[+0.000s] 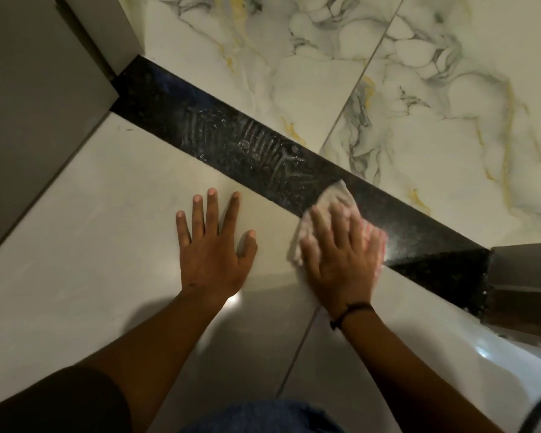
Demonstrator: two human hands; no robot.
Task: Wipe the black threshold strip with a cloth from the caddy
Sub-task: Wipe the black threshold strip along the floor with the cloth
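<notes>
1. Threshold strip (175, 101), black, runs diagonally from the grey door frame (44, 89) at upper left to lower right, with wet streaks mid-length.
2. Your left hand (214, 245) lies flat on the pale floor tile (91, 229), fingers (211, 210) spread apart.
3. Your right hand (341, 260) presses the white cloth (334, 198) onto the strip, fingers splayed over it.

The scene was dim and warm-toned. The marble floor (434, 89) beyond the black threshold strip (231, 151) was the brightest area; the grey floor (75, 245) nearer the person fell into shadow. A small glare spot lay just below the left hand (213, 248). The right hand (341, 260) and cloth (334, 198) were motion-blurred. Straight edges bowed toward the corners.
</notes>
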